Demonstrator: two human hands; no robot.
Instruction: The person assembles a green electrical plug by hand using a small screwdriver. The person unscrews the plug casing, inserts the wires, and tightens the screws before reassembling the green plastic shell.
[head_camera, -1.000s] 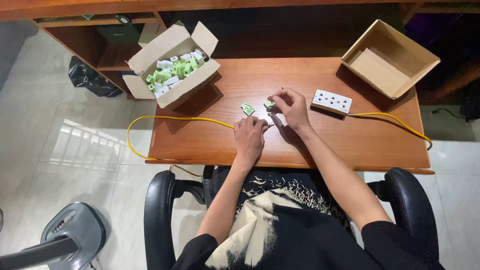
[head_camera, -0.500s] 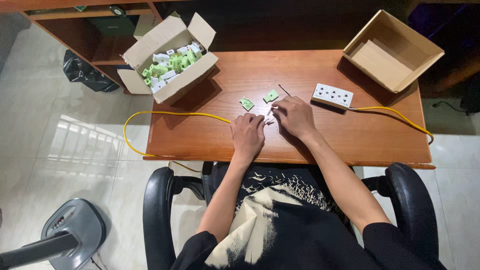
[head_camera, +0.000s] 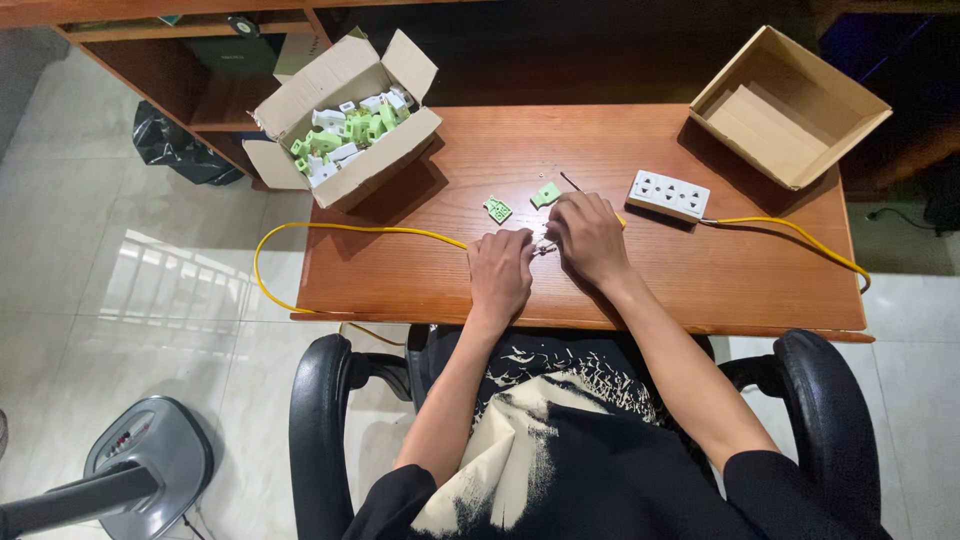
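The left hand (head_camera: 500, 272) and the right hand (head_camera: 588, 238) meet just in front of the two green plug parts (head_camera: 497, 209), both closed on a small white piece (head_camera: 541, 243) at the end of the yellow cable (head_camera: 345, 229). I judge this as the fitting step; the next move needs steady fingers. Left of the green parts stands the open box of parts (head_camera: 345, 120), right of them the white socket strip (head_camera: 669, 194) on the worktop (head_camera: 600, 290). Compared with half a second earlier, the hands hardly move.

We sit at a reddish-brown wooden desk (head_camera: 700, 280) in a black padded office chair (head_camera: 320, 420) — glossy pale floor tiles (head_camera: 120, 270) below, brown wooden shelving (head_camera: 215, 95) behind.
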